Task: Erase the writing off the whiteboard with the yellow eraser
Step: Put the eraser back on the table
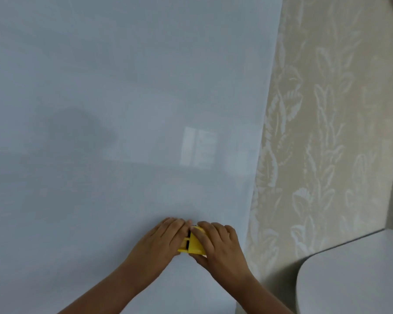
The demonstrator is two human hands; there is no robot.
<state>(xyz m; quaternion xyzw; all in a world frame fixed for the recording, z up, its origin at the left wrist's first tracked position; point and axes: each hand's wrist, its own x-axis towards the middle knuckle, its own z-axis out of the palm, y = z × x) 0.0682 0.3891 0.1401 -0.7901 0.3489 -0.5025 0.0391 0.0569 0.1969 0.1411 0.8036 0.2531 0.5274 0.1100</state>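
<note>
While both arms reach forward, left hand (pixel 166 239) and right hand (pixel 218 243) clasp yellow eraser (pixel 194 244).

1 whiteboard (pixel 123 109), 1 yellow eraser (pixel 194 244) (partly covered), 2 hands: left (pixel 161 240), right (pixel 218 243).

The whiteboard (pixel 123 109) looks glossy and smooth, mirroring a window. The yellow eraser (pixel 194 244) seems hard plastic. At three o'clock, the wallpaper (pixel 327 132) looks matt, leaf-embossed.

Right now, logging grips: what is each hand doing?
Left hand: closed on the yellow eraser, against the whiteboard.
Right hand: closed on the same eraser.
</note>
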